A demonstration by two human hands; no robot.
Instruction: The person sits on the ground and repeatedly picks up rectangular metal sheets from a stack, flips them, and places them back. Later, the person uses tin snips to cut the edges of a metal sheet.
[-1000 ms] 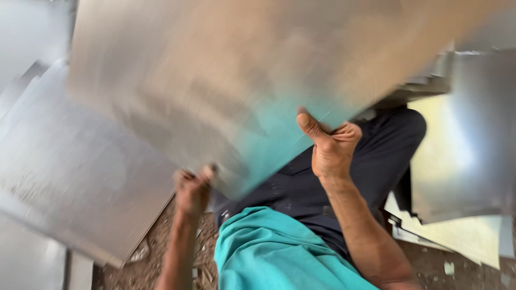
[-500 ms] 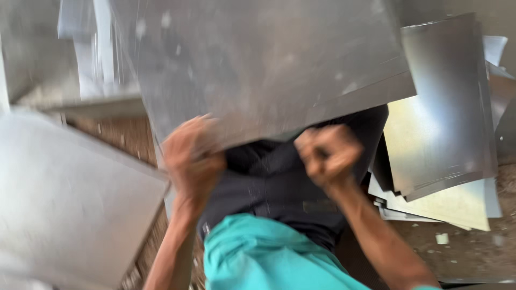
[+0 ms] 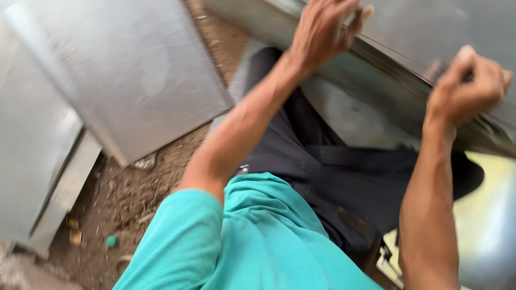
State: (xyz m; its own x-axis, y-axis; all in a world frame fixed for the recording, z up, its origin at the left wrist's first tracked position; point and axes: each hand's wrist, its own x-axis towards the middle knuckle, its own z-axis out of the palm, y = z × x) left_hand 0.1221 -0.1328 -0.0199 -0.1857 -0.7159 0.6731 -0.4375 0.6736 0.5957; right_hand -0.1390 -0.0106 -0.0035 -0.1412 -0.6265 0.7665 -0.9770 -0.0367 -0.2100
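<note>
Head view: left hand point(image 3: 322, 33) and right hand point(image 3: 466, 88) fingers clamped on metal sheet point(image 3: 430, 32) edge.

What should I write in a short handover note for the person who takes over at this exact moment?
Left hand: gripping the near edge of the grey metal sheet, fingers curled over it.
Right hand: clamped on the same edge, further right.
The sheet is lifted in front of the body, off the ground.
Other metal sheets lie at the left on the dirt ground.
Done: sheet is picked up. Left: it is not yet set down.
</note>
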